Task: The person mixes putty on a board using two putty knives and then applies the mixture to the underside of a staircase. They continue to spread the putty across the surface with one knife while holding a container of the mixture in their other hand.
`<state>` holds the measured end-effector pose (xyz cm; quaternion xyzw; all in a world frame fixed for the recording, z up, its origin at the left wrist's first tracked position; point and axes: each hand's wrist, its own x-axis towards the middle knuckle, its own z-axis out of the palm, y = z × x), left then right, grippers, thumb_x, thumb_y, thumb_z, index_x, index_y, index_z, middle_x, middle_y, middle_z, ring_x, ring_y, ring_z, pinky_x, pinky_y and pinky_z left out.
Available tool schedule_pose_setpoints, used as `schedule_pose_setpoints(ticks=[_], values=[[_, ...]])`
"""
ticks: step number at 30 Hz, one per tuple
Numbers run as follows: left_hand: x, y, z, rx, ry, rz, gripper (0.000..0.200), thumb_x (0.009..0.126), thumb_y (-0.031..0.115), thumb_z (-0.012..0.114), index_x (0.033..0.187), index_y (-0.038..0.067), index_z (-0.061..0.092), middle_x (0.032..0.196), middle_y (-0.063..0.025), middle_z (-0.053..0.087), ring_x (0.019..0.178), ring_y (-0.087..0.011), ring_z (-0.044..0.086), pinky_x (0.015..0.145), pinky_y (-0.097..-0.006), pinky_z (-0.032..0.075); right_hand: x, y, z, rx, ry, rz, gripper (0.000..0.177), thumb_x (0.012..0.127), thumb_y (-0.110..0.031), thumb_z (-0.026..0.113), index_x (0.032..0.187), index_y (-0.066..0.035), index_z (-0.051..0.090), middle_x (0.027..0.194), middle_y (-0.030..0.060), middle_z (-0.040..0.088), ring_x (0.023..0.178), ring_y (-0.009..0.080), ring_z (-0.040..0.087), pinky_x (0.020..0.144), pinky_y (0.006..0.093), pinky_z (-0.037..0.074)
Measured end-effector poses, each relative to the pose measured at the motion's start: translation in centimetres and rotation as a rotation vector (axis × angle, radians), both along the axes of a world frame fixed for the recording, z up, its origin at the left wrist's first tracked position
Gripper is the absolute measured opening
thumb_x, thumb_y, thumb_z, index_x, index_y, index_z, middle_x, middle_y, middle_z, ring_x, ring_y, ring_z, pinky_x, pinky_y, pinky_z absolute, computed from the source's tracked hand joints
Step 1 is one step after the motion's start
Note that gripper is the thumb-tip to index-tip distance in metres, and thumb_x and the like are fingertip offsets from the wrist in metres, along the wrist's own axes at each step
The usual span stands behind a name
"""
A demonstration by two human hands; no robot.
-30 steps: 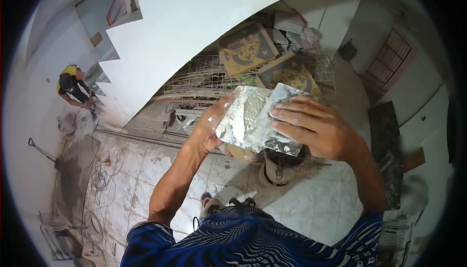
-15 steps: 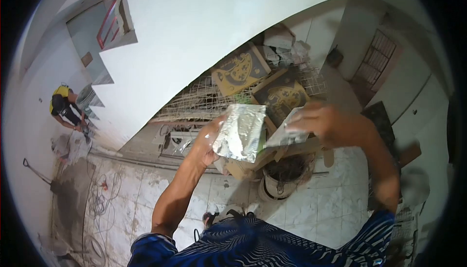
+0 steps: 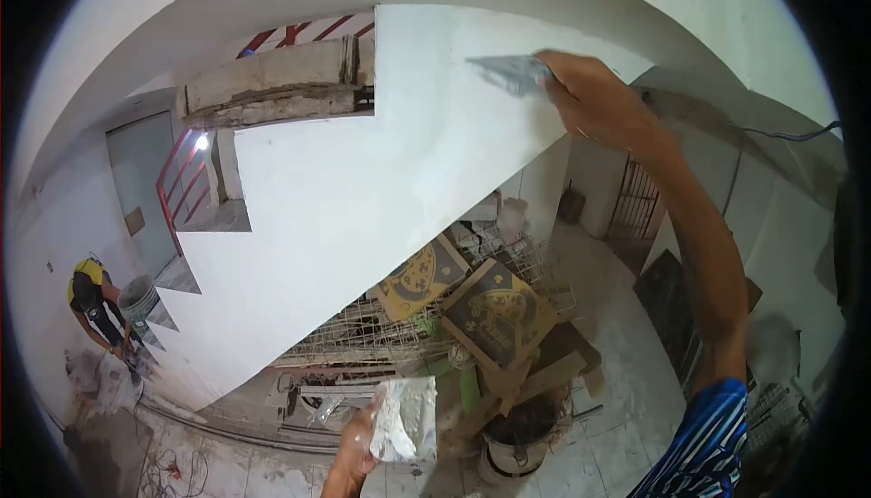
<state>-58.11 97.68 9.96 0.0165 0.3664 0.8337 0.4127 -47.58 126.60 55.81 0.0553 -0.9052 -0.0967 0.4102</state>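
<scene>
My right hand (image 3: pixel 594 103) is raised and closed around a metal putty knife (image 3: pixel 513 72). The blade points left, close against the white side wall of the stairs (image 3: pixel 399 171). Low in the picture, my left hand (image 3: pixel 358 444) grips a flat metal plate (image 3: pixel 426 398) by its left edge. White putty (image 3: pixel 399 425) is smeared thickly over the plate's upper face. Most of the left fingers are hidden under the plate.
Below the slanted wall edge lie cardboard boxes (image 3: pixel 501 312) on metal mesh (image 3: pixel 363 326). A bucket (image 3: pixel 513 462) stands beneath them. At far left a person (image 3: pixel 91 303) in a yellow and black top bends near another bucket (image 3: pixel 138 298). Cables (image 3: pixel 177 475) lie on the floor.
My right hand has lifted the putty knife from beside the plate up to the wall. The plate in my left hand now sits lower in view, and the view has tilted upward.
</scene>
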Motion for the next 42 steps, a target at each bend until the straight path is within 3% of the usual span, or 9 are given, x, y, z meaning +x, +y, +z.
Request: schedule_pose_setpoints(ticks=[4, 7, 10, 14, 25, 31, 37, 40, 42], values=[[1.0, -1.8, -1.9, 0.06, -0.07, -0.003, 0.043, 0.107, 0.03, 0.038, 0.132, -0.001, 0.053, 0.119, -0.0163, 0.068, 0.101, -0.0276, 0.071, 0.092, -0.0416, 0.057, -5.8, 1.1, 2.5, 0.192, 0.195, -0.123, 0.033, 0.082, 0.006, 0.052, 0.114, 0.003, 0.058, 0.112, 0.0195, 0.062, 0.102, 0.039, 0.061, 0.087, 0.0476, 0.051], [1.0, -3.4, -3.7, 0.023, -0.039, 0.082, 0.047, 0.106, 0.033, 0.039, 0.136, -0.001, 0.051, 0.124, -0.0178, 0.066, 0.107, -0.0295, 0.068, 0.094, -0.0437, 0.056, -9.0, 1.9, 3.8, 0.312, 0.24, -0.221, 0.032, 0.081, 0.007, 0.053, 0.112, 0.003, 0.057, 0.115, 0.0177, 0.06, 0.109, 0.0368, 0.058, 0.091, 0.0463, 0.05], [1.7, -5.1, -4.6, -0.371, 0.553, -0.043, 0.096, 0.091, 0.077, 0.04, 0.152, 0.004, 0.037, 0.141, -0.019, 0.054, 0.133, -0.0241, 0.051, 0.113, -0.0335, 0.038, -10.5, 2.1, 3.8, 0.352, 0.306, -0.301, 0.032, 0.08, 0.007, 0.053, 0.112, 0.001, 0.057, 0.11, 0.0173, 0.06, 0.11, 0.0361, 0.058, 0.094, 0.0478, 0.048], [1.2, -6.1, -5.7, -0.07, -0.116, 0.138, 0.068, 0.096, 0.044, 0.059, 0.144, -0.001, 0.045, 0.135, -0.0171, 0.058, 0.121, -0.0169, 0.058, 0.104, -0.0321, 0.046, -12.2, 3.5, 3.9, 0.462, 0.405, -0.288, 0.031, 0.081, 0.005, 0.054, 0.112, -0.001, 0.056, 0.11, 0.0172, 0.06, 0.109, 0.0349, 0.058, 0.094, 0.0496, 0.046], [-0.2, -5.4, -4.6, -0.045, -0.115, 0.125, 0.062, 0.099, 0.042, 0.054, 0.143, -0.001, 0.046, 0.133, -0.0175, 0.06, 0.119, -0.0217, 0.061, 0.102, -0.0365, 0.049, -14.1, 5.5, 3.7, 0.536, 0.49, -0.338, 0.027, 0.088, -0.001, 0.052, 0.115, 0.0, 0.056, 0.116, 0.0181, 0.061, 0.111, 0.036, 0.059, 0.096, 0.05, 0.045], [-0.6, -4.8, -4.6, -0.052, -0.117, 0.134, 0.059, 0.1, 0.041, 0.051, 0.142, -0.001, 0.046, 0.132, -0.0178, 0.06, 0.117, -0.0243, 0.062, 0.1, -0.0389, 0.05, -14.4, 6.2, 3.1, 0.524, 0.466, -0.201, 0.062, 0.077, 0.01, 0.059, 0.137, -0.003, 0.052, 0.126, 0.0195, 0.058, 0.114, 0.038, 0.057, 0.1, 0.0481, 0.046], [-1.1, -3.5, -4.4, -0.074, -0.118, 0.115, 0.057, 0.102, 0.04, 0.048, 0.141, -0.001, 0.046, 0.131, -0.0181, 0.061, 0.116, -0.0268, 0.063, 0.099, -0.0414, 0.052, -15.7, 6.4, 2.3, 0.509, 0.449, -0.338, 0.059, 0.082, -0.001, 0.063, 0.139, -0.002, 0.05, 0.135, 0.0182, 0.055, 0.126, 0.0321, 0.053, 0.099, 0.049, 0.043], [-1.3, -3.1, -4.1, -0.092, -0.115, 0.104, 0.056, 0.103, 0.039, 0.046, 0.141, -0.001, 0.046, 0.13, -0.0182, 0.061, 0.115, -0.0281, 0.064, 0.098, -0.0426, 0.053, -16.9, 7.9, 1.8, 0.592, 0.589, -0.264, 0.064, 0.078, 0.009, 0.059, 0.14, -0.005, 0.052, 0.134, 0.0181, 0.057, 0.118, 0.0355, 0.059, 0.099, 0.0454, 0.047], [-1.4, -2.7, -3.8, -0.101, -0.114, 0.096, 0.055, 0.103, 0.039, 0.045, 0.141, -0.001, 0.047, 0.13, -0.0183, 0.062, 0.115, -0.029, 0.064, 0.098, -0.0434, 0.053, -16.4, 5.3, 1.0, 0.348, 0.361, -0.364, 0.063, 0.085, 0.006, 0.055, 0.146, 0.001, 0.041, 0.148, 0.0222, 0.042, 0.136, 0.0387, 0.04, 0.114, 0.0488, 0.03]])
